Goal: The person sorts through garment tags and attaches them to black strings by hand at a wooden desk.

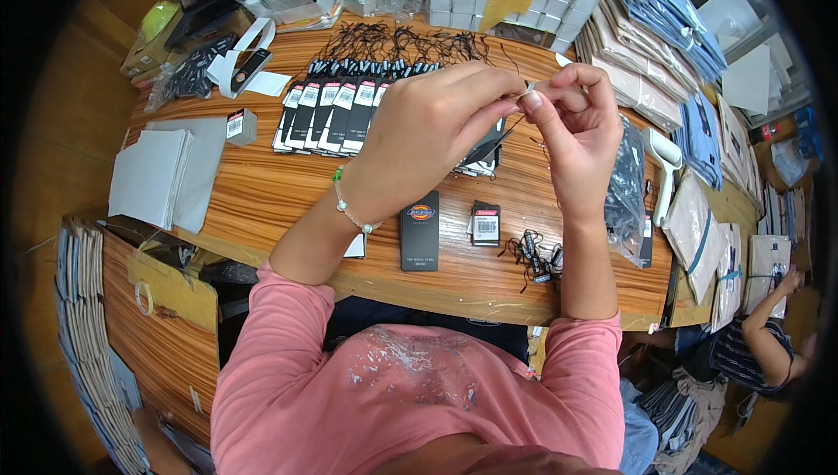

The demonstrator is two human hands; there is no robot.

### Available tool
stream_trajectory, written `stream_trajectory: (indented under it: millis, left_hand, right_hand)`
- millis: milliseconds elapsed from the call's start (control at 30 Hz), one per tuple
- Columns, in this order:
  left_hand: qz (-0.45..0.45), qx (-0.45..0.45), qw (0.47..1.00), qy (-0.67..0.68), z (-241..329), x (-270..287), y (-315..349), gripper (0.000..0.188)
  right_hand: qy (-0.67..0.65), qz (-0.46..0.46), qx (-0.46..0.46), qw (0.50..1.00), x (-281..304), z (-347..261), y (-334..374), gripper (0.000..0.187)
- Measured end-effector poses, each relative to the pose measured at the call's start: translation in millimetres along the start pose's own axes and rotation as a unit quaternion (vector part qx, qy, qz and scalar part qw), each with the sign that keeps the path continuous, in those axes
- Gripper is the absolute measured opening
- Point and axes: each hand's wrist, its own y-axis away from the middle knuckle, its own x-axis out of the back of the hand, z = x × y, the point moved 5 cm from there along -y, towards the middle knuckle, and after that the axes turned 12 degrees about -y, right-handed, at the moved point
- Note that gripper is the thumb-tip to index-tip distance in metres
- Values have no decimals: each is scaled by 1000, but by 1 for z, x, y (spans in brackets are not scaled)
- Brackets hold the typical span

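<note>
As the head camera looks down, two bare hands meet above a wood-grain table [249,200]: the left hand [436,113] and the right hand [583,139] pinch a small pale piece [529,88] between them, thumbs and first fingers closed on it. Just below the left hand shows a dark tag [485,145]; whether it is held cannot be told. Farther left, black tags [334,113] with red-and-white labels lie overlapped in a row, black cords [375,41] spread beyond them. Nearer the person lie a black card [420,244], a small labelled tag [486,226] to its right, then a tangle of black cord pieces [534,258]. White papers [150,176] rest at the table's left; at its right are a clear bag [624,187] of dark items and a white handled device [665,154], near stacked folded garments [642,65]
</note>
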Motion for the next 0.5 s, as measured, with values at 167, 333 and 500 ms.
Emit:
stream_trajectory:
  millis: [167, 333, 500]
  left_hand:
    - [67, -85, 989, -97, 1, 5, -1, 18]
    - [73, -140, 975, -155, 0, 1, 0, 22]
    - [61, -178, 966, -176, -4, -7, -2, 19]
  right_hand:
    - [-45, -23, -110, 993, 1, 6, -7, 14]
    - [-106, -36, -159, 981, 8, 20, -8, 13]
    - [-51, -21, -139, 989, 13, 29, -8, 12]
